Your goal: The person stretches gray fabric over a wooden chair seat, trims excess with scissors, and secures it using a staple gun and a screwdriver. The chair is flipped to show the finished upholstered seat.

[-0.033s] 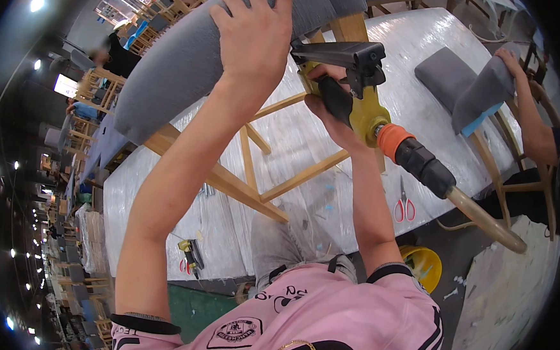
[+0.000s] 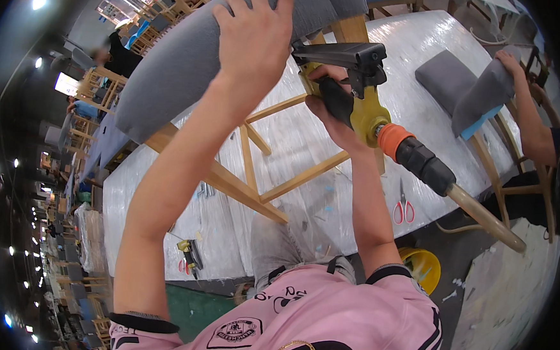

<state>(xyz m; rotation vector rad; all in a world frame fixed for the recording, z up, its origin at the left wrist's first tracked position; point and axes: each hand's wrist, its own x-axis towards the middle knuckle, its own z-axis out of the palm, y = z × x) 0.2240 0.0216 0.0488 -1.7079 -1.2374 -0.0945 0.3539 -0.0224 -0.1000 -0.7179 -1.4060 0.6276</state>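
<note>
My left hand [image 2: 253,42] lies with spread fingers on the grey fabric of a padded chair part [image 2: 171,72]. Its pale wooden frame [image 2: 240,188], with legs and stretchers, reaches toward my lap. My right hand [image 2: 335,117] is wrapped round the grip of a yellow and black air staple gun [image 2: 366,113]. The gun's dark nose end points left, close to the padding's underside beside my left hand; whether it touches the fabric I cannot tell. An orange and black coupling joins the gun to a translucent hose [image 2: 489,221].
The film-covered table [image 2: 429,43] carries red-handled scissors [image 2: 403,211] and a second, smaller staple gun [image 2: 191,256]. At right, another person's hand [image 2: 510,63] holds a grey chair [image 2: 484,91]. A yellow bucket [image 2: 431,274] stands below the table edge. Stacked chairs [image 2: 99,90] fill the left background.
</note>
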